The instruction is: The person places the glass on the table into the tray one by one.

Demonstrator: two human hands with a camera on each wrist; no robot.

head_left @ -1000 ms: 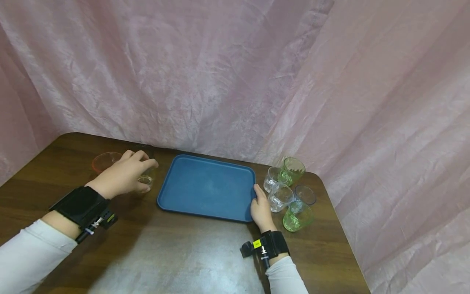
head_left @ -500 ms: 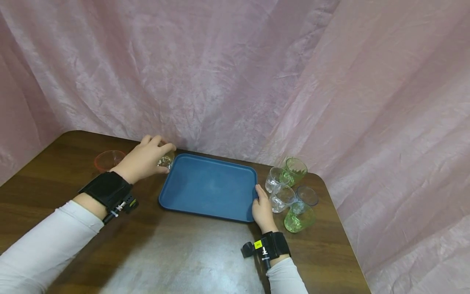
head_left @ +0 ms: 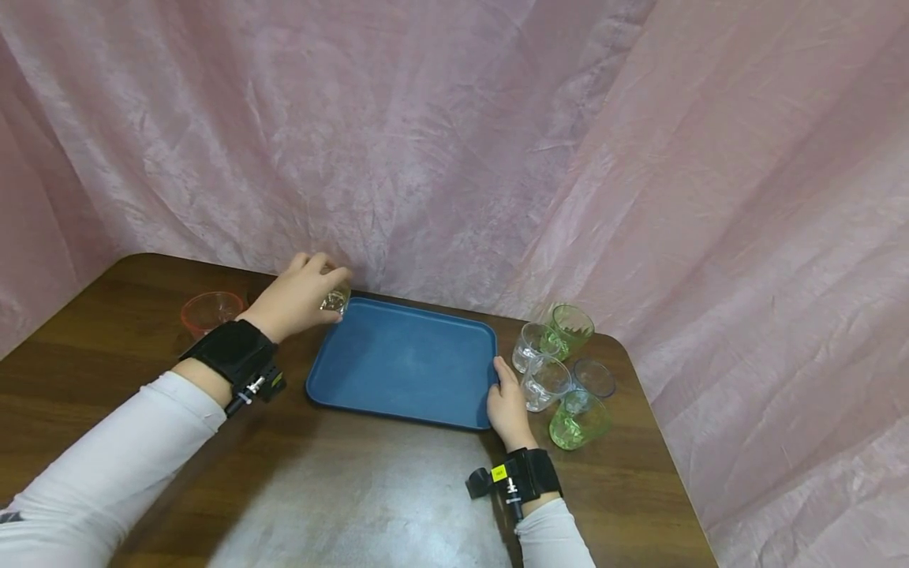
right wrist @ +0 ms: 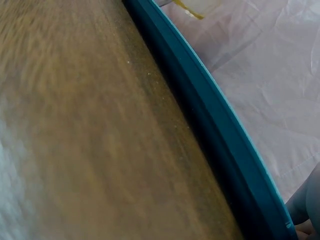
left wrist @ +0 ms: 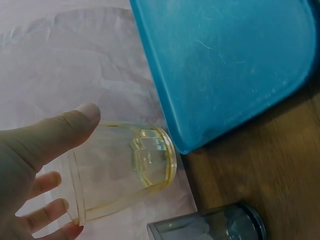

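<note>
My left hand (head_left: pixel 298 296) grips a pale yellow clear glass (head_left: pixel 336 300) at the back left corner of the blue tray (head_left: pixel 405 363). In the left wrist view the thumb and fingers are round the mouth end of the glass, and its thick base points toward the tray corner. At the tray's right edge, my right hand (head_left: pixel 507 406) holds the rim. The right wrist view shows a bit of its fingers (right wrist: pixel 303 205) by the tray wall (right wrist: pixel 220 130).
Beside the right hand stand clear glasses (head_left: pixel 545 384), green glasses (head_left: pixel 578 422) and a bluish one (head_left: pixel 592 379). A red-rimmed glass (head_left: pixel 211 312) is at the left; the left wrist view shows a dark grey glass (left wrist: pixel 215 225). Pink curtain (head_left: pixel 426 158) hangs behind the table.
My left hand has carried the yellow glass from the table at left, rightward and back, to the tray's back left corner. The right hand has stayed on the tray's edge.
</note>
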